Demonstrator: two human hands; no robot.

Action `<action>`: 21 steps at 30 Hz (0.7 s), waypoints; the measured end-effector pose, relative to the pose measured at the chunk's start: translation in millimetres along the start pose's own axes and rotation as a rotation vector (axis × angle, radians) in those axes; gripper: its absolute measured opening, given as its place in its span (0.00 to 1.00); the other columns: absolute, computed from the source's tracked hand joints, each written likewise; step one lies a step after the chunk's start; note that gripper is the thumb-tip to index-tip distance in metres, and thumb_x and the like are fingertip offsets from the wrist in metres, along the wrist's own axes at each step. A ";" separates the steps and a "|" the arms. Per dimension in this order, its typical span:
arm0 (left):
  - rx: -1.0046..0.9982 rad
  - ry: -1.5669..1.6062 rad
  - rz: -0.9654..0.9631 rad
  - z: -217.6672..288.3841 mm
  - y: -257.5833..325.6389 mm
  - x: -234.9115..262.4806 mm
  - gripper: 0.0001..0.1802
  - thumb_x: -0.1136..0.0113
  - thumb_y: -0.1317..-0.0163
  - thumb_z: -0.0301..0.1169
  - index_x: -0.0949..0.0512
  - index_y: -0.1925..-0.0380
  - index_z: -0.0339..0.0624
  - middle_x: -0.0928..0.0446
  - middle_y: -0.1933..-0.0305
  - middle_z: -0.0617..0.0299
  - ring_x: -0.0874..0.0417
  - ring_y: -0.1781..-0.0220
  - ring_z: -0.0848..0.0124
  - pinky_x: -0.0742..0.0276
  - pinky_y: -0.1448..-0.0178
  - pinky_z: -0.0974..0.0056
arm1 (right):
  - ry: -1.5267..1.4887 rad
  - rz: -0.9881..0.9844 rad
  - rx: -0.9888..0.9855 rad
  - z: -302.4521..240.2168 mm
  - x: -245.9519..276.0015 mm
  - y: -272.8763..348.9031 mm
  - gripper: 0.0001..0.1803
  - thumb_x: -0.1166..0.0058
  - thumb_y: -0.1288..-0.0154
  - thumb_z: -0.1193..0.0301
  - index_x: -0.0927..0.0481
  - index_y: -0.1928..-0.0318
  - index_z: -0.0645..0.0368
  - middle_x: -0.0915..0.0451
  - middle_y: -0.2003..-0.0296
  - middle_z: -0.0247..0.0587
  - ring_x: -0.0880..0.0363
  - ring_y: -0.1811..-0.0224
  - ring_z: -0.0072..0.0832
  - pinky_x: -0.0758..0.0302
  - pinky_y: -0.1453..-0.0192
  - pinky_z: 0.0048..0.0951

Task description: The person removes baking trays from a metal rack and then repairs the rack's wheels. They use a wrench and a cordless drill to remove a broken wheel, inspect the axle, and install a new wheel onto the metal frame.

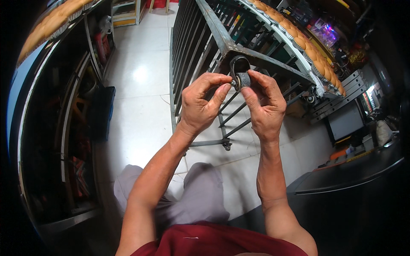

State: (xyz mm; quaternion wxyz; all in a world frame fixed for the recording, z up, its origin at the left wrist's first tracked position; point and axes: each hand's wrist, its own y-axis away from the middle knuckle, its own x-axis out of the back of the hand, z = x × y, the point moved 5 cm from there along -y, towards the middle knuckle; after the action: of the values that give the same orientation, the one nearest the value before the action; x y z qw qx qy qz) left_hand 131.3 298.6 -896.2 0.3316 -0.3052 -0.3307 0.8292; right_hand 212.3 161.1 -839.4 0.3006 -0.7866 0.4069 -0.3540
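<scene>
Two hands meet at chest height: the left hand (200,102) pinches the axle bolt (233,82), the right hand (264,104) grips the small castor (242,79) with its dark bracket. Beyond lies a metal rack (222,38) tipped over on pale floor tiles (136,85). Trays of golden buns (305,42) line the shelves alongside.

Dull metal caster wheel (242,79) (floor tiles (141,77) glossy)

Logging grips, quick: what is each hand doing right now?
Left hand: fingertips pinched on the bolt end at the small caster wheel.
Right hand: closed on the caster wheel, thumb and fingers gripping it.
</scene>
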 end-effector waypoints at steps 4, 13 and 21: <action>-0.058 -0.099 -0.103 1.4 0.9 -0.6 0.09 0.40 0.32 0.22 0.20 0.53 0.32 0.20 0.55 0.57 0.17 0.53 0.73 0.19 0.48 0.69 | -0.052 0.024 0.002 -1.3 -1.7 2.7 0.23 0.30 0.45 0.80 0.18 0.47 0.64 0.19 0.53 0.41 0.17 0.54 0.25 0.17 0.49 0.27; -0.183 -0.298 -0.050 16.9 0.1 -5.9 0.08 0.37 0.37 0.22 0.22 0.59 0.33 0.21 0.63 0.53 0.16 0.64 0.61 0.19 0.61 0.62 | 0.055 0.002 0.048 -4.9 2.1 -2.2 0.22 0.28 0.47 0.80 0.16 0.50 0.65 0.18 0.57 0.42 0.16 0.57 0.26 0.17 0.51 0.26; -0.200 -0.331 -0.097 20.2 -3.3 -12.8 0.08 0.37 0.38 0.22 0.23 0.59 0.33 0.22 0.63 0.51 0.17 0.65 0.61 0.20 0.61 0.62 | -0.038 -0.006 0.044 -0.2 4.3 1.5 0.24 0.29 0.47 0.81 0.17 0.47 0.64 0.20 0.54 0.42 0.17 0.53 0.27 0.17 0.46 0.27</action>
State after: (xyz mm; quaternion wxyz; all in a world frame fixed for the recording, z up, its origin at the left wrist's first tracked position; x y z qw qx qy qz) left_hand 125.5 283.8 -878.0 0.2801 -0.1799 -0.4758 0.8141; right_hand 213.3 156.6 -839.1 0.3243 -0.7876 0.3910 -0.3487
